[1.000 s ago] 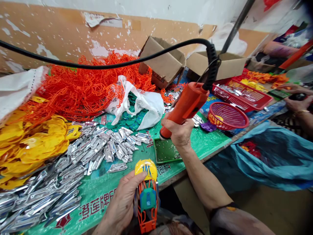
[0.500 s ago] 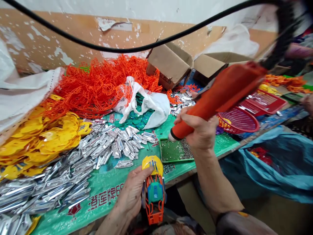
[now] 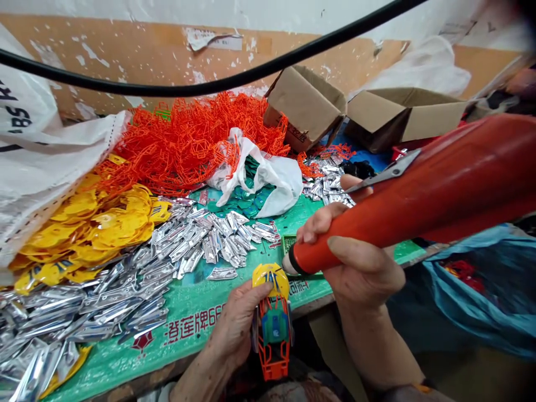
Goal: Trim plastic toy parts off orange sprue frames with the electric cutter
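Note:
My left hand (image 3: 235,319) grips a toy car (image 3: 274,328) near the table's front edge, thumb pressed on its yellow front piece (image 3: 266,274). The car also has an orange lattice frame and a teal centre. My right hand (image 3: 362,271) is wrapped round a red-orange electric screwdriver (image 3: 422,187), which slants down to the left. Its pale nose is close to the yellow piece, and the thin bit points over it; whether the bit touches a screw I cannot make out. Behind the screwdriver a green screw tray (image 3: 288,243) is mostly hidden.
Silver parts (image 3: 142,290) and yellow parts (image 3: 84,229) are heaped at left, orange frames (image 3: 188,142) behind. A white bag (image 3: 274,176) holds teal pieces. Cardboard boxes (image 3: 305,106) stand at the back. A black cable (image 3: 209,88) crosses above; a blue bag (image 3: 489,273) hangs at right.
The screwdriver has come down and closer, its tip now near the car's yellow piece. The left hand still holds the car. The view has shifted slightly, moving the scene rightward.

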Demonstrator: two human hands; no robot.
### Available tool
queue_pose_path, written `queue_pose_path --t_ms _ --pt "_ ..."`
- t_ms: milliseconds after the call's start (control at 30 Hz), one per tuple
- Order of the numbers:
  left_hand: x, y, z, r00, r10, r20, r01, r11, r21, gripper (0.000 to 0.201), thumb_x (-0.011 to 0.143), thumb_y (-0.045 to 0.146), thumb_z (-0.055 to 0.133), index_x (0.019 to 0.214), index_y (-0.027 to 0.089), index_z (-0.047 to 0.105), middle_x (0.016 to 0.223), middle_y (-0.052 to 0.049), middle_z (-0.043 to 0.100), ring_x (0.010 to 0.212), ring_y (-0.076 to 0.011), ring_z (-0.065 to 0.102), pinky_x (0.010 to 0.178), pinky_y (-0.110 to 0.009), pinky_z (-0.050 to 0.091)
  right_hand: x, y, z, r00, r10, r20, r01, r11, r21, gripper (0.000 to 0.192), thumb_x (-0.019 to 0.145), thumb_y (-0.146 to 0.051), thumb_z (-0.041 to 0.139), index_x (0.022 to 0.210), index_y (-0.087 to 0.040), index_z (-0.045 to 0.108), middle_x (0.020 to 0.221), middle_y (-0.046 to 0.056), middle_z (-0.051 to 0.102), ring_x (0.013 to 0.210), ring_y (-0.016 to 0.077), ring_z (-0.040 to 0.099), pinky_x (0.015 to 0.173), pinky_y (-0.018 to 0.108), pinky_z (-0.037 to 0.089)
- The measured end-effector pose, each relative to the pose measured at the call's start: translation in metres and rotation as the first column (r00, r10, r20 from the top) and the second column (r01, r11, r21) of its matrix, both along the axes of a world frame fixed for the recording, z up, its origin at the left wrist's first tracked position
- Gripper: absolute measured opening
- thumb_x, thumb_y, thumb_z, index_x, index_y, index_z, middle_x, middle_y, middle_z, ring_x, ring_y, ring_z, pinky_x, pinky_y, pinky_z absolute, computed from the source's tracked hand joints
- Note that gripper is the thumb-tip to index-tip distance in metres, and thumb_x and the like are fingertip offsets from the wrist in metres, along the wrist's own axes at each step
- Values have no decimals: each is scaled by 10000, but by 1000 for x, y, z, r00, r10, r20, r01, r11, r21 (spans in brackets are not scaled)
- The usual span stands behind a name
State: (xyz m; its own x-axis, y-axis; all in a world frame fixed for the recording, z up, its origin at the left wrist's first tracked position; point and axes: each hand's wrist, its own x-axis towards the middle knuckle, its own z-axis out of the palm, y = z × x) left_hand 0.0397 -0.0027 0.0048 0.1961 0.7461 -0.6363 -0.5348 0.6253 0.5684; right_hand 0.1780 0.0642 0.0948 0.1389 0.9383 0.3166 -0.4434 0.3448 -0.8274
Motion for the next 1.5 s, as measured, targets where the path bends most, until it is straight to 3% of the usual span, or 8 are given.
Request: queue_pose_path --t_ms 200,400,767,1100,1333,1500 --pt "0 2 -8 995 103 2 -103 992 -70 217 765 289 723 879 112 669 618 -69 706 472 -166 627 473 -266 521 3 -7 2 999 34 12 -35 999 9 301 640 -259 808 867 -286 613 677 -40 600 566 151 577 582 345 521" --pt "1 3 -5 988 152 -17 -152 985 -79 239 753 290 734 894 113 660 647 -57 707 472 -160 623 469 -276 539 1 -9 -3 999 33 15 -32 999 -35 295 619 -163 742 867 -259 614 665 -40 596 559 147 564 579 346 510" --pt "1 4 1 982 155 -104 -160 986 -42 273 708 312 778 866 114 676 645 -37 704 442 -123 582 430 -238 520 -2 -8 -8 999 8 43 -5 998 -64 454 580 -141 691 1009 -261 602 654 -42 603 535 156 566 544 350 514" --pt "4 2 -1 983 160 -91 -164 986 -30 318 676 338 801 853 115 660 616 -24 685 442 -124 575 421 -237 504 0 -13 -16 991 36 128 -29 998 -56 154 625 -163 671 746 -232 605 697 -33 563 581 140 569 607 351 531" --pt "6 0 -1 976 201 -88 -204 979 -28 273 684 290 793 828 113 643 613 -20 679 438 -115 573 421 -229 508 2 -15 -33 969 42 244 -45 999 9 136 665 -169 678 768 -242 627 726 -15 584 626 161 586 667 375 554" --pt "6 1 0 980 186 -67 -187 982 -9 243 740 264 748 885 96 649 659 -47 709 459 -133 611 438 -245 532 -1 -14 -38 965 61 254 -69 997 19 263 662 -150 694 888 -260 618 745 -21 615 615 162 594 648 367 554"
